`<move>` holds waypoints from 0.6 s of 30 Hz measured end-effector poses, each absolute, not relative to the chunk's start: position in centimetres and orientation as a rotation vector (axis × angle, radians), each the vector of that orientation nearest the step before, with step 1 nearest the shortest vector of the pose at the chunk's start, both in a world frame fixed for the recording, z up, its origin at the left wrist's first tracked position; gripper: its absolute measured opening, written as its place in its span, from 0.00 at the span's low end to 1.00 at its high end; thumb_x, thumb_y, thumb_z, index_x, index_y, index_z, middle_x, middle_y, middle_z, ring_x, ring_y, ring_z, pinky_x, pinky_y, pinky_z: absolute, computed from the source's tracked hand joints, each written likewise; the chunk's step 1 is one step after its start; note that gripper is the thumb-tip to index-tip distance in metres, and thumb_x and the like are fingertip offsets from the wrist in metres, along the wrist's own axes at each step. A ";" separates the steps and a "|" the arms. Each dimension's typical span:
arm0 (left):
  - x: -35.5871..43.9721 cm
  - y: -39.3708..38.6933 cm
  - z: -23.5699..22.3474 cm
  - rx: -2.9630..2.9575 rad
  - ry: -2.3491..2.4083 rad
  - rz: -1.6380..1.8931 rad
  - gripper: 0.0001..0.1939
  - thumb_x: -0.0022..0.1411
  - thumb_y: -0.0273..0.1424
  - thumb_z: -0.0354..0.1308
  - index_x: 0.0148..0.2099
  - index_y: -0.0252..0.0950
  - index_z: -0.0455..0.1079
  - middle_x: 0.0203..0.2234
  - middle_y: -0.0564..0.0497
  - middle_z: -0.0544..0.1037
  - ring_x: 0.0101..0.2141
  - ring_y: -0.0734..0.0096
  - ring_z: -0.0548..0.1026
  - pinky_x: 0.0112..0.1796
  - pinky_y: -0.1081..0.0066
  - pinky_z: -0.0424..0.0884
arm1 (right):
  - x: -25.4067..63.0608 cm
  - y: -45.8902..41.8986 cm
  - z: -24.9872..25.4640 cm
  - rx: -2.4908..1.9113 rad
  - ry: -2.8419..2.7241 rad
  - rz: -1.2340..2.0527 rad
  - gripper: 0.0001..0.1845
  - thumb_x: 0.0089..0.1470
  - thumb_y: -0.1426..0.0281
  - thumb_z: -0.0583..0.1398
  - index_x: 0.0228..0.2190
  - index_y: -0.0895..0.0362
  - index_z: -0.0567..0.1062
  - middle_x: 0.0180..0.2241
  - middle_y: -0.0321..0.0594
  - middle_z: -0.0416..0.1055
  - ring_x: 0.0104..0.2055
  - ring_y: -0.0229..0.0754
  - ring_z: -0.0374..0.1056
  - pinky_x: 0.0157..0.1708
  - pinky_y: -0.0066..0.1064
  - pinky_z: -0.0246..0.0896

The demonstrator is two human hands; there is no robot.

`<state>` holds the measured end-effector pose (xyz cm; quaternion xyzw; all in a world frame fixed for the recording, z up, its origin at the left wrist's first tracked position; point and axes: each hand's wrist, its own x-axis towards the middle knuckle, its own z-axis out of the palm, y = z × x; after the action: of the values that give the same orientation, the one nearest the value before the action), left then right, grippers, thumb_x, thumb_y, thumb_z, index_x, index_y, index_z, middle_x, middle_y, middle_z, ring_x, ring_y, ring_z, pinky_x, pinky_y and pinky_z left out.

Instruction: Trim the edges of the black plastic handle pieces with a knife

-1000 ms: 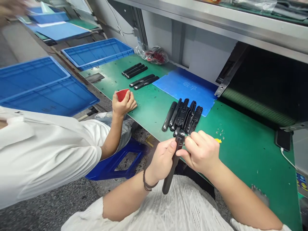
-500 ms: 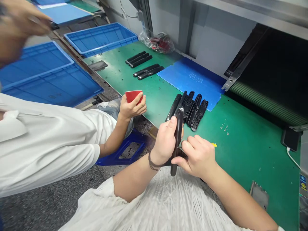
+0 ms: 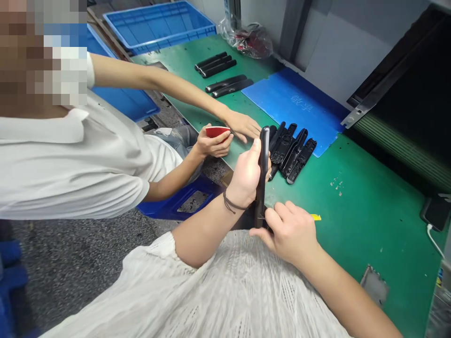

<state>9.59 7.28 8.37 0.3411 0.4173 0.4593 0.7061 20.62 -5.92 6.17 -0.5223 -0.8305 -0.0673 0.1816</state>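
Observation:
My left hand [image 3: 246,176] grips a long black plastic handle [image 3: 262,173] and holds it nearly upright. My right hand [image 3: 289,232] pinches the handle's lower end, where a thin bright sliver shows, too small to name. Just beyond them, black ribbed handle halves [image 3: 292,155] lie side by side on a green mat [image 3: 355,202]. Beside my left hand, a co-worker's hand [image 3: 214,145] holds a red piece [image 3: 215,132]. The co-worker's other hand [image 3: 243,126] rests on the mat.
Two rows of black handles [image 3: 215,65] lie at the mat's far end, by a blue sheet [image 3: 296,105]. Blue crates [image 3: 158,26] stand beyond the mat's left edge. A plastic bag [image 3: 248,41] sits at the back, a phone [image 3: 436,212] at right.
The view has swung left and tilted down. The black handle now stands more upright. The co-worker's raised hand has come over to rest on the green mat.

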 end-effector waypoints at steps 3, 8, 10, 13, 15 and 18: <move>9.7 7.8 7.8 0.573 0.908 1.045 0.29 0.70 0.57 0.51 0.29 0.38 0.59 0.13 0.63 0.54 0.11 0.83 0.50 0.14 0.76 0.49 | 20.3 -6.1 5.5 -1.491 -2.329 -0.286 0.27 0.68 0.49 0.55 0.24 0.54 0.68 0.23 0.36 0.61 0.29 0.41 0.51 0.30 0.36 0.38; 9.2 9.0 6.4 0.458 0.958 1.078 0.27 0.71 0.56 0.50 0.31 0.38 0.60 0.13 0.63 0.55 0.11 0.82 0.50 0.13 0.75 0.48 | 20.0 -6.9 5.0 -1.458 -2.175 -0.287 0.27 0.68 0.53 0.58 0.22 0.54 0.65 0.20 0.33 0.58 0.26 0.38 0.50 0.28 0.35 0.40; 8.7 9.4 6.0 0.493 0.948 1.098 0.28 0.69 0.58 0.50 0.31 0.39 0.60 0.13 0.63 0.55 0.11 0.82 0.50 0.14 0.74 0.47 | 20.4 -7.0 5.2 -1.500 -2.100 -0.115 0.23 0.68 0.52 0.57 0.29 0.55 0.70 0.23 0.34 0.63 0.27 0.38 0.56 0.29 0.33 0.47; 7.9 9.4 5.5 0.638 0.886 1.134 0.30 0.66 0.61 0.52 0.29 0.40 0.58 0.14 0.62 0.53 0.12 0.81 0.49 0.15 0.73 0.46 | 22.0 -6.7 5.6 -1.610 -2.095 0.044 0.16 0.72 0.61 0.52 0.46 0.59 0.72 0.32 0.40 0.70 0.33 0.40 0.64 0.32 0.31 0.56; 7.2 8.8 5.2 0.813 0.818 1.180 0.31 0.66 0.61 0.52 0.27 0.40 0.58 0.14 0.61 0.54 0.14 0.79 0.51 0.16 0.73 0.47 | 23.4 -6.1 5.9 -1.693 -2.247 -0.004 0.18 0.68 0.76 0.49 0.53 0.56 0.72 0.32 0.38 0.69 0.30 0.39 0.63 0.28 0.30 0.53; 6.0 7.5 4.6 1.147 0.688 1.222 0.31 0.67 0.59 0.52 0.26 0.38 0.63 0.15 0.55 0.60 0.16 0.76 0.56 0.19 0.70 0.51 | 25.3 -5.2 7.0 -1.805 -2.456 -0.126 0.38 0.58 0.85 0.50 0.65 0.46 0.65 0.27 0.33 0.65 0.25 0.39 0.59 0.23 0.31 0.42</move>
<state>6.05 7.53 4.55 0.4981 0.2987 0.5307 0.6172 25.31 -5.22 6.99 -0.5911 -0.8043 -0.0414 0.0457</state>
